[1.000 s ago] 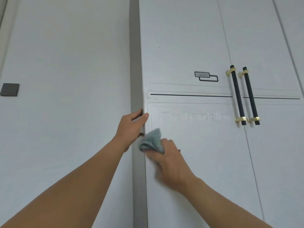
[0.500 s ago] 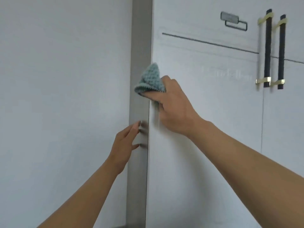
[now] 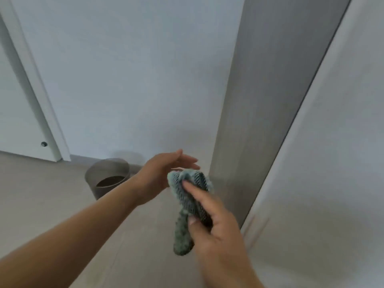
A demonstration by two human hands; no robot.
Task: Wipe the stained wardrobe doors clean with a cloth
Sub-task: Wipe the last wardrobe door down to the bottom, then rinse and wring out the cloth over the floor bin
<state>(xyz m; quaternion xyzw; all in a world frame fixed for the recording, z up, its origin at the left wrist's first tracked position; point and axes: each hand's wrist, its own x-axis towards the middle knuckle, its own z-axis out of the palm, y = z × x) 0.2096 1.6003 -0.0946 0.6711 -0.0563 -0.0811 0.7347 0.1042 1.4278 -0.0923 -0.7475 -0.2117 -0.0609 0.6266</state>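
Note:
My right hand grips a crumpled grey-green cloth in front of me, clear of the wardrobe, with one end of the cloth hanging down. My left hand is open with straight fingers just behind and left of the cloth's top, close to it; I cannot tell whether it touches. The white wardrobe door fills the right side, seen low down. The wardrobe's grey side panel runs beside it.
A grey round bin stands on the light floor against the white wall, left of my hands. A white door frame rises at the far left.
My view has dropped from the upper door to the floor. My right hand has pulled the cloth off the door. My left hand has left the wardrobe's edge and moved to the cloth.

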